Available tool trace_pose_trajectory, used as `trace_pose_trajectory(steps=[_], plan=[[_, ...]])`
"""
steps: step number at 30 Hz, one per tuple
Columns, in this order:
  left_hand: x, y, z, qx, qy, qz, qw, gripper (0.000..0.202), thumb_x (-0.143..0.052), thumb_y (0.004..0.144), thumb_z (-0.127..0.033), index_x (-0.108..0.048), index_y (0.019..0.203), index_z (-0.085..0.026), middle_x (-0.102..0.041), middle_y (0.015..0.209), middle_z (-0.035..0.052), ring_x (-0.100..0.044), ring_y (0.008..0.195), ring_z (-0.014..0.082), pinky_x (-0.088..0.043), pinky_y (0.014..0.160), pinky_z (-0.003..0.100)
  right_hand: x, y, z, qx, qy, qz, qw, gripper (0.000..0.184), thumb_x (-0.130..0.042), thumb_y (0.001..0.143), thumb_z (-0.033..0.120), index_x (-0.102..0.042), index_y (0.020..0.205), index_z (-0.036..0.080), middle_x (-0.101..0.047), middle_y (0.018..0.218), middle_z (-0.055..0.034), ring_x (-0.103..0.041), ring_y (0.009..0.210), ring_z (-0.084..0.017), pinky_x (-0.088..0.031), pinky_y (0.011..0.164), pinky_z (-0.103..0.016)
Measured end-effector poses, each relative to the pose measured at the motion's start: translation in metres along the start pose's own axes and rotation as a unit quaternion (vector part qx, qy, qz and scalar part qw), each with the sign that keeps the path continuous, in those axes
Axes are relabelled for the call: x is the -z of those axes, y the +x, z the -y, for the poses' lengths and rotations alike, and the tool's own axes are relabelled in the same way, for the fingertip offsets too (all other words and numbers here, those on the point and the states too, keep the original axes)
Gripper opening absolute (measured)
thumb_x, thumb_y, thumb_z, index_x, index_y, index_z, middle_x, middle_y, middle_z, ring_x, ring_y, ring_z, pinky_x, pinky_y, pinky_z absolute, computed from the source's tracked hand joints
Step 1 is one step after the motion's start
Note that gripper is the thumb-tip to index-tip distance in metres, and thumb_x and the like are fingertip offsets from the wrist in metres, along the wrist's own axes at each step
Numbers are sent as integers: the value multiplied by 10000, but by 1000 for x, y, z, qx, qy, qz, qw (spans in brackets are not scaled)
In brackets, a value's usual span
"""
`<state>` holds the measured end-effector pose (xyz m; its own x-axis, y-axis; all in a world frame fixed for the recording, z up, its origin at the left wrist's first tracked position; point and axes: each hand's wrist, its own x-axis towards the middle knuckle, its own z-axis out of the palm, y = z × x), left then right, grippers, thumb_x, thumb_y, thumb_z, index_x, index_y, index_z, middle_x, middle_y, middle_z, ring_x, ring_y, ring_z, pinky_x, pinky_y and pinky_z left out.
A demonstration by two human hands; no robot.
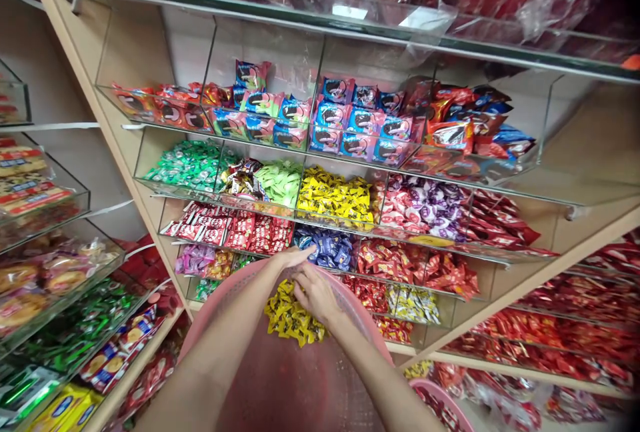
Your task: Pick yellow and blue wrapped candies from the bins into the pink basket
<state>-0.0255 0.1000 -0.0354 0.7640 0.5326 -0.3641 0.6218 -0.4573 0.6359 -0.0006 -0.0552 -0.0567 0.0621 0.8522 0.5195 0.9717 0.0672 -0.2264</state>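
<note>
A large pink plastic basket (260, 379) stands in front of me, with a heap of small yellow-wrapped candies (293, 322) against its far inner wall. My left hand (295, 257) is at the basket's far rim, its visible fingers stretched out to the right; its underside is hidden. Inside the basket, my right hand (316, 293) reaches over the candies, fingers apart and slightly bent at the heap's upper edge. Whether its fingertips touch a single candy cannot be made out. Just beyond the hands, blue-wrapped candies (333, 249) fill a clear shelf bin.
Tiered clear bins hold yellow candies (335, 199), green candies (187, 165) and blue-pink cookie packs (350, 119). A glass shelf edge (320, 9) runs overhead. More snack bins (65, 312) flank the left. Another pink basket (440, 402) stands at lower right.
</note>
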Motion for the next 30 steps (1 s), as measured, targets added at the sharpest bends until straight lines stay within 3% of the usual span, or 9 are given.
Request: trace_pose_trajectory(steps=[6, 9, 12, 16, 19, 22, 24, 27, 30], plan=[[2, -3, -2, 12, -14, 18, 1000, 842, -256, 572, -849, -651, 845, -157, -624, 1045, 134, -586, 902, 281, -416, 741, 319, 99, 39, -38, -49, -14, -171, 984, 261, -382, 839, 209, -579, 1010, 198, -545, 977, -80, -489, 931, -185, -392, 820, -305], [1, -3, -1, 18, -22, 12, 1000, 842, -264, 562, -853, -658, 844, -164, -637, 1008, 137, -588, 894, 285, -417, 732, 320, 139, 62, -69, -76, -102, -152, 980, 290, -394, 842, 248, -573, 1061, 186, -549, 976, -89, -478, 928, -207, -385, 817, -326], [0, -3, 0, 16, -24, 9, 1000, 828, -260, 568, -852, -666, 799, -167, -639, 998, 137, -591, 880, 286, -417, 726, 325, 156, 80, -92, -78, -167, -83, 979, 295, -448, 822, 273, -586, 1066, 182, -558, 956, -92, -480, 877, -211, -373, 792, -327], [-2, -3, 2, 14, -44, 21, 999, 815, -263, 583, -843, -656, 805, -165, -651, 945, 131, -602, 840, 273, -420, 713, 321, 156, 90, -106, -69, -186, -1, 980, 234, -496, 803, 276, -628, 977, 190, -560, 943, -83, -481, 854, -196, -361, 769, -306], [-3, -2, 3, 11, -51, 27, 998, 814, -262, 584, -844, -651, 790, -159, -660, 897, 128, -606, 813, 265, -421, 708, 317, 158, 89, -106, -66, -170, 10, 983, 148, -522, 787, 254, -636, 842, 179, -561, 906, -71, -479, 847, -189, -361, 753, -295], [-3, -1, 3, 10, -46, 24, 999, 815, -260, 579, -847, -651, 776, -160, -661, 894, 126, -606, 811, 265, -422, 702, 316, 166, 87, -95, -56, -103, -38, 992, 118, -523, 786, 256, -605, 772, 172, -566, 854, -54, -489, 824, -171, -367, 746, -288], [-3, -1, 3, 10, -39, 20, 999, 814, -258, 577, -848, -651, 771, -163, -658, 910, 127, -603, 820, 267, -420, 698, 314, 167, 83, -78, -65, -18, -115, 991, 134, -519, 789, 286, -584, 769, 171, -574, 832, -43, -502, 795, -156, -380, 734, -281], [-3, -1, 4, 5, -27, 7, 1000, 786, -285, 585, -833, -649, 782, -165, -648, 950, 122, -591, 848, 269, -412, 700, 309, 146, 72, -48, -132, 174, -229, 949, 191, -538, 767, 358, -567, 787, 170, -585, 781, -21, -516, 697, -126, -406, 656, -253], [-3, -2, 6, -4, -26, -5, 1000, 687, -373, 611, -773, -640, 776, -162, -650, 932, 100, -578, 852, 259, -402, 692, 295, 92, 51, -28, -244, 386, -235, 858, 223, -595, 698, 390, -563, 733, 172, -566, 655, 17, -493, 571, -89, -407, 549, -209]])
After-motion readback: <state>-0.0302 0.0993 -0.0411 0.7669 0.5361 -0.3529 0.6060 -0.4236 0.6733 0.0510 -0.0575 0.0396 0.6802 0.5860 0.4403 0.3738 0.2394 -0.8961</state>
